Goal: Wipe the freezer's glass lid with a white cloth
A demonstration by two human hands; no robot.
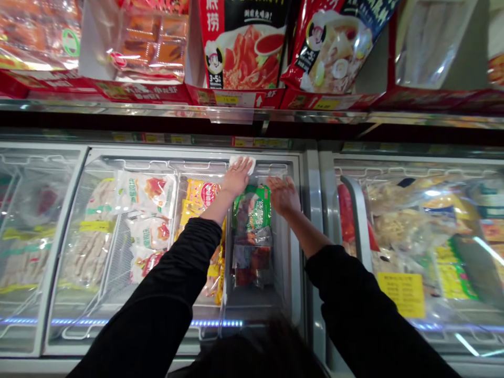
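Freezer (pixel 310 304), as I view it from my remote station, extending beneath and to both sides of the hands. Beyond the hands runs the shelf (pixel 315 116), where I see trays (pixel 165 91) propping packs upright, presumably so that their fronts face outward. Under the hands, the lid (pixel 298 262) offers smooth glass, with a light strip (pixel 216 323) showing nearer than the wrists. Baskets (pixel 118 252) separate the stock: white packs (pixel 145 193) well left of the left hand (pixel 235 178), and a green pack (pixel 252 210) below and between the hands. The right hand (pixel 283 196), fingers loosely parted, shows nothing held; its palm I cannot see. The left hand lies flat, fingers slightly fanned, over the cloth (pixel 234 158) at the lid's far edge; I judge that this spread pins it evenly without a grip.
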